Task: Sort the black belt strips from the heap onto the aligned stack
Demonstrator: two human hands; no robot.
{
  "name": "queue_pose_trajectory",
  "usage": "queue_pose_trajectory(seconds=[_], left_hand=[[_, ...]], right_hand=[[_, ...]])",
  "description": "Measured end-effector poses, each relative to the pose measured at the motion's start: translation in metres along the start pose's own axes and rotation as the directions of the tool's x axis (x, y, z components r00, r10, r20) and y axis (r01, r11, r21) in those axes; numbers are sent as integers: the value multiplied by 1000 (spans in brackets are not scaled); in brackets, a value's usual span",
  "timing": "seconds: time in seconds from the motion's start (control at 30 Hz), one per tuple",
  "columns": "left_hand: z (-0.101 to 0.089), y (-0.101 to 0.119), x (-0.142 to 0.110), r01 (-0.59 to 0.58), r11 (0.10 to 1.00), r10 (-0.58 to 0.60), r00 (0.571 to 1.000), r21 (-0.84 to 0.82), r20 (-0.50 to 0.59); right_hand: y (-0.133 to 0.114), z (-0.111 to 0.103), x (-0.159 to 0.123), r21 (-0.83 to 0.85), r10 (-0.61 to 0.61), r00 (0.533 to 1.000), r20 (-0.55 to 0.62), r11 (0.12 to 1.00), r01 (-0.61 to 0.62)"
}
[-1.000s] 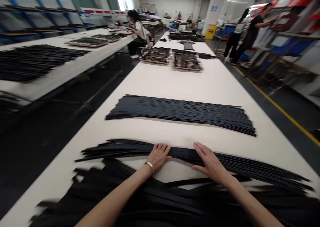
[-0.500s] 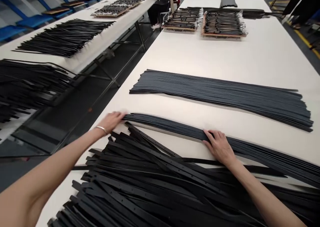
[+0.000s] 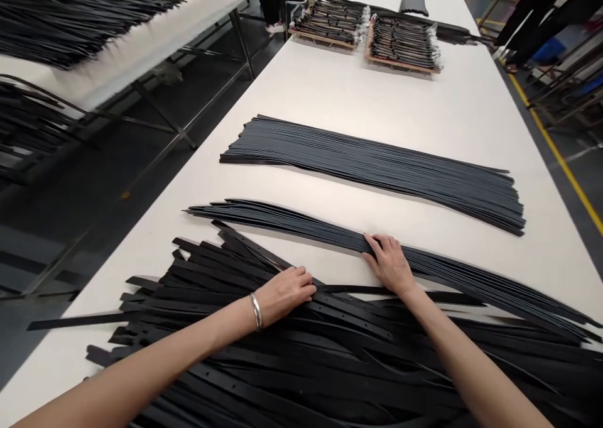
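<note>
1. Black flat straps are gathered in a slim bundle (image 3: 292,224) on the white table (image 3: 414,110); other places are told from this bundle.
2. For the step in hand, it seems that the slim bundle is steadied by the right hand (image 3: 390,263). The left hand (image 3: 287,293) is set over the loose heap (image 3: 330,352), just on the near side of the slim bundle.
3. For a next move, a gentle touch would be called for, as straps in the loose heap are crossed over each other and could be tugged along together.
4. On the right hand, the thumb is held apart from the fingers, and the tips are laid on the slim bundle's middle. On the left hand, the fingers are bent and set close together. Whether a strap is pinched by either hand cannot be told from this angle.
5. The slim bundle is long and a bit bowed, packed tight in the middle and fanned at both ends.
6. Beyond the slim bundle, and not touching it, a neat stack (image 3: 372,165) is laid wide and flat.
7. One long strap (image 3: 80,321) is stuck out from the loose heap, farther left than the slim bundle's left end.
</note>
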State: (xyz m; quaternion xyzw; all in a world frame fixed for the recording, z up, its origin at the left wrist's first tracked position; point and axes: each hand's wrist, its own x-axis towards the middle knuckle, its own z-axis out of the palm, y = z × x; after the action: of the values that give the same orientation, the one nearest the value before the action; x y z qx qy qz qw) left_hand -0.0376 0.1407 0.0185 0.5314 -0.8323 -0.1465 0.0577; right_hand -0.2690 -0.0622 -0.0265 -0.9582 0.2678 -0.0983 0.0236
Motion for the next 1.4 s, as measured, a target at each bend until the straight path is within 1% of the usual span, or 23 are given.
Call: queue_pose_trajectory(seconds=[0.1,0.23,0.33,0.4,0.43,0.5,0.57,0.63,0.7,0.77,0.83,0.87,0.93,0.97,1.0,1.03,1.07,1.1,1.13,1.17,1.2,1.27,1.4], left_hand=[[4,-18,9,-64,991,70,996,120,-47],[8,-41,54,5,993,21,977,121,-214],[15,-47,93,94,994,-62,913,62,-403],[23,-48,110,113,994,-94,867,9,-488],[26,-49,114,116,993,-103,857,-5,-505],[29,-56,113,138,990,-125,870,-7,-477],[24,-73,99,226,974,-200,895,20,-399],[11,-101,71,338,937,-297,906,92,-301],[-7,-137,31,414,890,-374,903,191,-213],[-27,-170,-14,477,838,-453,879,265,-149],[-44,-190,-54,582,753,-562,812,307,-161],[-51,-191,-69,659,688,-620,752,305,-224],[-56,-174,-81,781,585,-672,618,218,-408],[-55,-155,-79,790,596,-659,583,142,-475],[-51,-132,-71,750,658,-630,596,64,-499],[-45,-105,-60,653,758,-574,663,-6,-481],[-37,-77,-47,498,864,-486,780,-79,-394],[-28,-51,-32,345,927,-373,884,-145,-282],[-20,-29,-17,226,956,-261,946,-186,-195],[-12,-11,-5,141,968,-170,977,-206,-131],[-6,1,6,88,978,-106,991,-191,-85],[3,10,19,23,997,-27,998,-74,-49],[5,0,25,-175,972,184,982,158,-43]], right_hand=[[0,0,1,25,4,1000,1,1000,-4],[-2,-3,5,90,14,1000,-7,996,-13],[-2,-7,9,148,40,999,-7,988,-38],[-1,-8,10,177,26,1000,13,984,-28],[0,-9,9,187,7,1000,25,982,-11],[3,-8,8,205,-38,998,44,978,29],[7,-7,7,228,-64,997,49,972,52],[12,-8,7,253,-85,995,57,965,68],[17,-11,8,271,-116,989,89,959,88],[19,-15,9,277,-149,981,125,955,109],[20,-18,9,270,-170,975,144,955,127],[20,-18,9,261,-172,975,143,957,130],[19,-17,7,239,-161,978,135,963,126],[18,-16,6,231,-152,979,133,966,119],[18,-14,5,226,-143,981,132,968,111],[19,-13,5,223,-135,982,133,969,104],[19,-11,4,222,-129,982,137,970,96],[19,-11,3,222,-123,982,143,971,89],[19,-10,3,221,-117,982,147,972,83],[19,-10,3,219,-112,982,149,973,78],[19,-10,3,218,-108,983,148,973,74],[18,-11,3,216,-100,985,140,974,68],[15,-10,3,220,-86,989,124,974,57]])
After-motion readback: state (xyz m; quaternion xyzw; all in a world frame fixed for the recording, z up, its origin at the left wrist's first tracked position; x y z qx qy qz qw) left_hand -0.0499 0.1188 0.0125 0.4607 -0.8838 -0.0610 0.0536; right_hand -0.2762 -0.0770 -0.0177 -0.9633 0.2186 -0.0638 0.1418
